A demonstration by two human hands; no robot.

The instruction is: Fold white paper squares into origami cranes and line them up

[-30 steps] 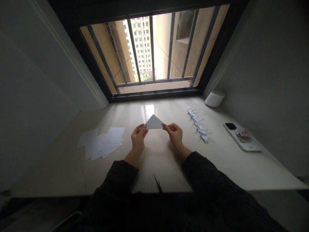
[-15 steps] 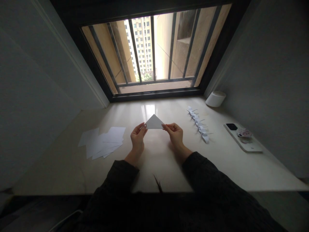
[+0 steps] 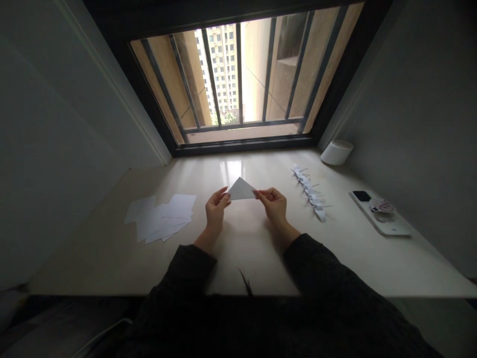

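A white sheet folded into a triangle [image 3: 241, 189] is held just above the pale tabletop [image 3: 238, 248], its point aimed at the window. My left hand [image 3: 216, 211] pinches the triangle's left corner. My right hand [image 3: 275, 206] pinches its right corner. Both hands are closed on the paper, and dark sleeves cover both forearms.
A loose pile of white sheets [image 3: 162, 220] lies to the left. A row of small folded paper figures [image 3: 311, 199] runs along the right. Farther right lie a phone [image 3: 379, 213] with a round sticker and a white round container [image 3: 336, 151]. A barred window [image 3: 242, 79] stands behind.
The hands and the folded triangle hold the same pose. The whole view has shifted slightly to the right as the head moved.
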